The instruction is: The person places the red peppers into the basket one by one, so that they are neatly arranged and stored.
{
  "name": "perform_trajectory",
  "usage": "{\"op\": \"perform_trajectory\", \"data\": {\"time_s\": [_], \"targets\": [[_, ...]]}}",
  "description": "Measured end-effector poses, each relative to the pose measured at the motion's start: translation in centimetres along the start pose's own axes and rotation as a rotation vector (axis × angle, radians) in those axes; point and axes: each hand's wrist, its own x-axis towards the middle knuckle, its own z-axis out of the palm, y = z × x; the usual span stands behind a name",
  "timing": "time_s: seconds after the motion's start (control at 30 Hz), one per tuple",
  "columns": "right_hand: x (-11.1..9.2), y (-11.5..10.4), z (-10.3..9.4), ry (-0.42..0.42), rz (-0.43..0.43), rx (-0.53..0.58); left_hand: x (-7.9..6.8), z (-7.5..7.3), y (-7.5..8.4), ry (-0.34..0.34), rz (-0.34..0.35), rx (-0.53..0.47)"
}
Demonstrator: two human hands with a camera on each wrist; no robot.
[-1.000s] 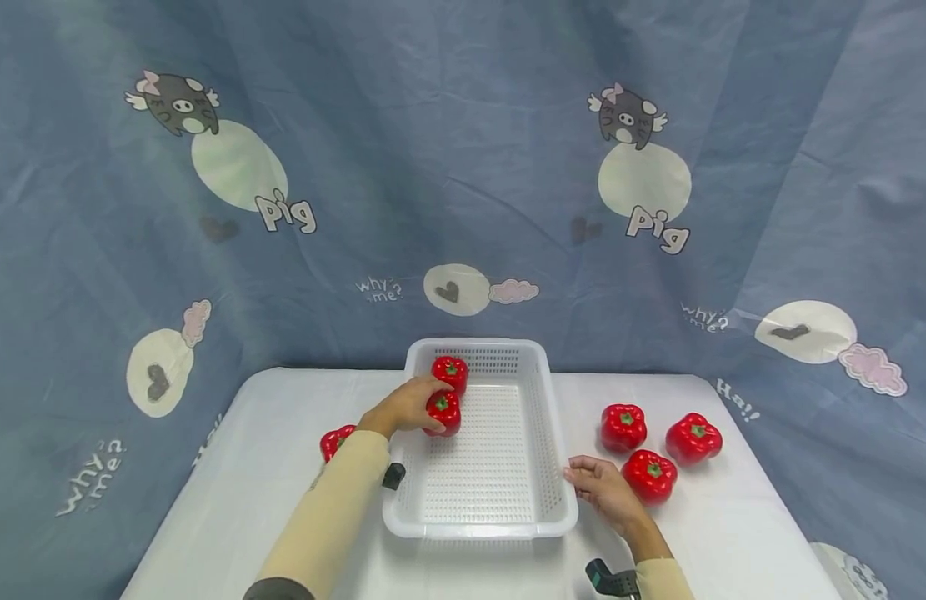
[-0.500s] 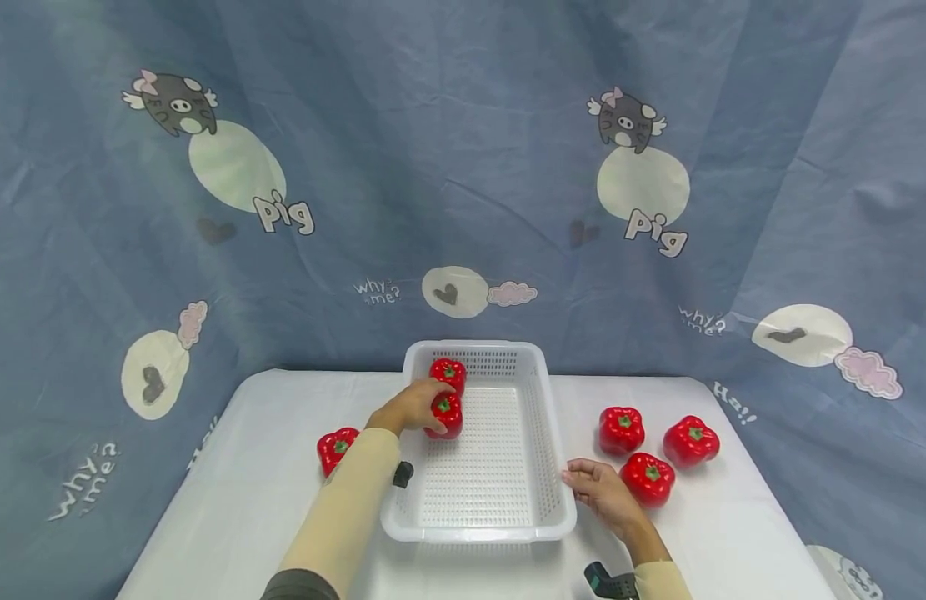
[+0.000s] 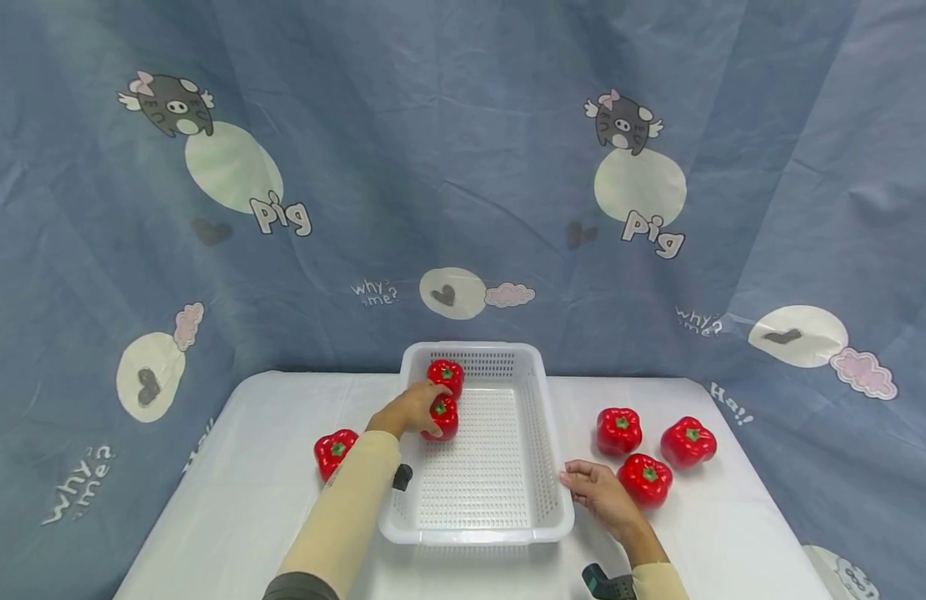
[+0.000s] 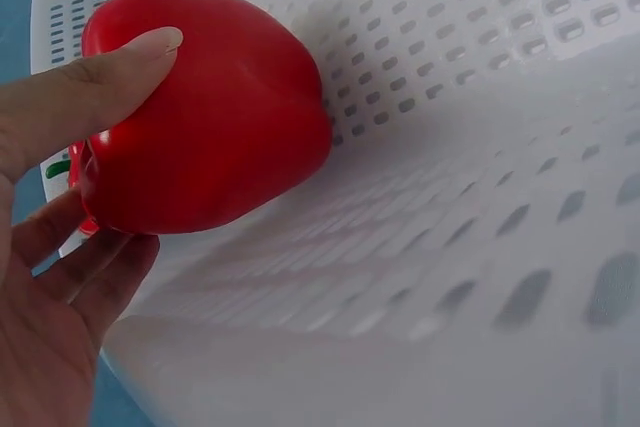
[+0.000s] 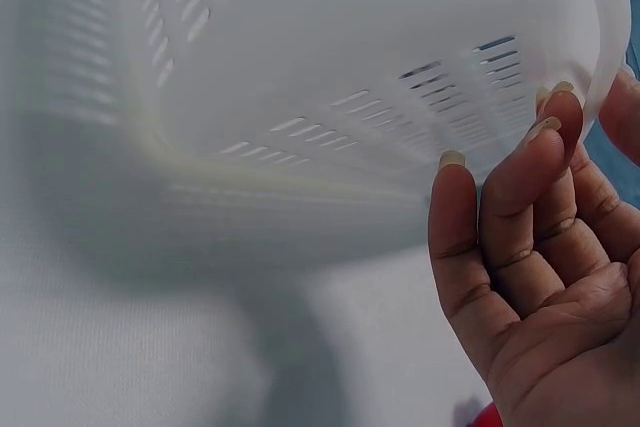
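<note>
At the lower left of the head view, one red pepper lies on the white tabletop, partly behind the beige sleeve of the person's left arm. That sleeve runs up from the bottom edge to the left hand, which reaches over the left wall of the white basket, just below the middle of the frame. The hand is clamped on the held pepper, its thumb and fingers on different sides; whether this pepper rests on the basket floor is hard to tell. Just above it, in the basket's upper left corner, sits the rear pepper. At the basket's lower right side, the right hand pinches the rim between thumb and bent fingers. At the lower right of the frame, the upper pepper, the lower pepper and the rightmost pepper lie grouped on the tabletop.
</note>
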Motion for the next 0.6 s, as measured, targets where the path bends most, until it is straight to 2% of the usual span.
{"op": "perform_trajectory", "data": {"time_s": [0.6], "targets": [[0.01, 0.20, -0.02, -0.002, -0.009, 0.008, -0.38, -0.03, -0.24, 0.025, 0.040, -0.028]]}}
